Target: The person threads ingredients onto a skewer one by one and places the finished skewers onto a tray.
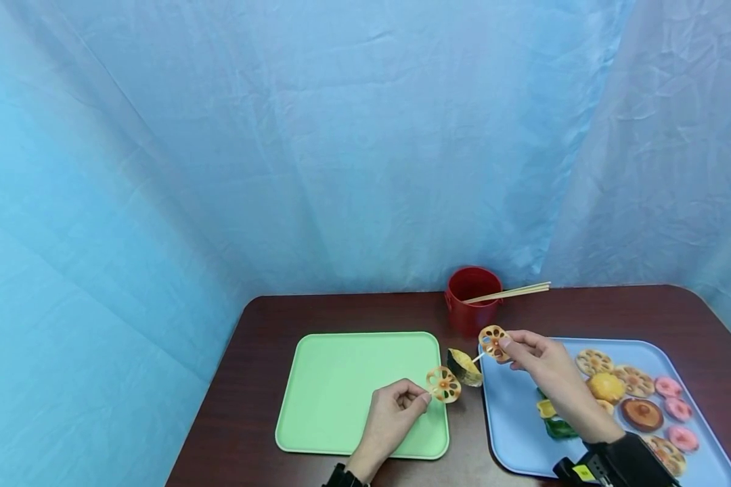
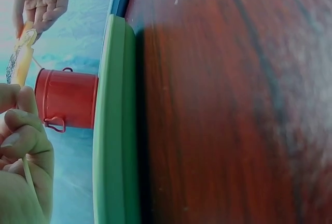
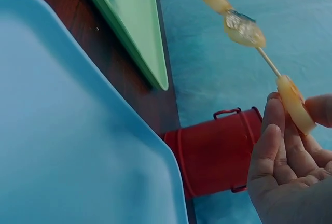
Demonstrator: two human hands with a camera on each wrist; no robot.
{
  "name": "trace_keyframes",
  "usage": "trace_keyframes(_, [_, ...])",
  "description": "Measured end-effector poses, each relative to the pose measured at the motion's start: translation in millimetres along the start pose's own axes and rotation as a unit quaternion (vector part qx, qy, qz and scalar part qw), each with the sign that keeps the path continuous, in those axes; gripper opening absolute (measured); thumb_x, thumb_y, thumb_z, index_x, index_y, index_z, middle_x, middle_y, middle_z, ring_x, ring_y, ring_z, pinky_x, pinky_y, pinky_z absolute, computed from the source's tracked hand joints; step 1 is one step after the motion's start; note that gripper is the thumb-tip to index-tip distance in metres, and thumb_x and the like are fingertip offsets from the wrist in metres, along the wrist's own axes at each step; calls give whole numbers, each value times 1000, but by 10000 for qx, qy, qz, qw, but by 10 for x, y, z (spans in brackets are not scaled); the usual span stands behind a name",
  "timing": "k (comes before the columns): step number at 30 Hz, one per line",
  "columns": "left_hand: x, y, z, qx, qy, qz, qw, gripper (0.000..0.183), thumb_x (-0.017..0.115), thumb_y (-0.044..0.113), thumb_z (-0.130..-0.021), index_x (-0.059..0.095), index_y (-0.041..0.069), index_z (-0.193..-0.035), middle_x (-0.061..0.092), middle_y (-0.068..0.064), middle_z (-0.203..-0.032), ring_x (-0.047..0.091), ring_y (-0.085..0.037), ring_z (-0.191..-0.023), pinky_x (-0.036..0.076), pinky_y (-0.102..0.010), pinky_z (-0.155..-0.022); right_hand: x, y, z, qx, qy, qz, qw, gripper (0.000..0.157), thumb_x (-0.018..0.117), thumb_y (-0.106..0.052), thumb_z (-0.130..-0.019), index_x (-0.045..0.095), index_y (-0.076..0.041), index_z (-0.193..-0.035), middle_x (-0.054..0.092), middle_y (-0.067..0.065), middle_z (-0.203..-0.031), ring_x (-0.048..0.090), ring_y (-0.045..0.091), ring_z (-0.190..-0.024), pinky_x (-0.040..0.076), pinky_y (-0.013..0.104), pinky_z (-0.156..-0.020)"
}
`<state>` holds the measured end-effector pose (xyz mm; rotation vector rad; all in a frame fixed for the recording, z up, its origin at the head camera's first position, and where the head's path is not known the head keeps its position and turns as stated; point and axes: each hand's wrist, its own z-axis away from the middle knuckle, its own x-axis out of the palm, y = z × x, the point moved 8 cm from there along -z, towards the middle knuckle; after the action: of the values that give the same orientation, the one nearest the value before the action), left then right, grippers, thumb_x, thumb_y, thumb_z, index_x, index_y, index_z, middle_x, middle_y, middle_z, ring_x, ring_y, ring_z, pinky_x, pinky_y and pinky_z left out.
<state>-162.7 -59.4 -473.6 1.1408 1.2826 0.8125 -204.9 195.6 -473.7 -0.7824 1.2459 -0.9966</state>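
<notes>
My left hand (image 1: pixel 396 414) grips the lower part of a wooden skewer (image 2: pixel 30 181) over the right side of the green tray (image 1: pixel 353 385). Just past its fingertips a lotus root slice (image 1: pixel 443 385) is threaded on the stick, followed by a green-skinned pumpkin wedge (image 1: pixel 465 368). Between thumb and fingers, my right hand (image 1: pixel 545 368) pinches a second lotus root slice (image 1: pixel 492 341) at the skewer's far end. Bare stick (image 3: pixel 268 62) shows between wedge and second slice in the right wrist view. The skewer is held in the air, slanting up to the right.
A red bucket (image 1: pixel 472 314) with several bare skewers (image 1: pixel 518 292) stands at the back. On the right, a blue tray (image 1: pixel 512 433) carries lotus root slices (image 1: pixel 595 362), a mushroom cap (image 1: pixel 642 414), pink rings (image 1: pixel 682 437), a yellow piece (image 1: pixel 606 387) and green pieces (image 1: pixel 559 428).
</notes>
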Motion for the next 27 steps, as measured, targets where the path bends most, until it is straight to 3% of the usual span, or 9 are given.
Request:
trace_keyframes(6, [70, -296, -55, -214, 12, -29, 9998, 10, 71, 16, -85, 72, 7, -83, 67, -1, -69, 49, 0, -51, 35, -13, -48, 97, 1, 24, -59, -150, -93, 9998, 64, 53, -55, -92, 58, 0, -125, 68, 9, -104, 62, 27, -94, 51, 41, -82])
trace_keyframes(10, [76, -395, -67, -430, -2, -70, 9991, 9, 70, 16, -82, 72, 8, -84, 63, 6, -68, 51, -3, -53, 40, -15, -51, 145, 2, 36, -30, -206, -89, 9997, 61, 53, -55, -92, 60, -1, -120, 69, 7, -101, 62, 21, -92, 50, 41, -82])
trace_keyframes(18, [82, -368, -77, -377, -47, -159, 9991, 10, 67, 12, -81, 73, 5, -84, 62, 9, -64, 51, -1, -50, 39, -15, -49, 213, 46, 46, -55, -270, -325, 9991, 60, 55, -53, -91, 60, 1, -117, 69, 9, -101, 64, 18, -90, 52, 40, -82])
trace_keyframes(27, [47, -318, -80, -219, 110, -288, 9993, 10, 65, 6, -78, 73, 3, -80, 63, 10, -63, 51, 0, -50, 40, -14, -49, 314, 33, 53, -166, -441, -564, 9973, 53, 59, -47, -91, 61, 2, -110, 69, 9, -95, 63, 30, -90, 52, 40, -79])
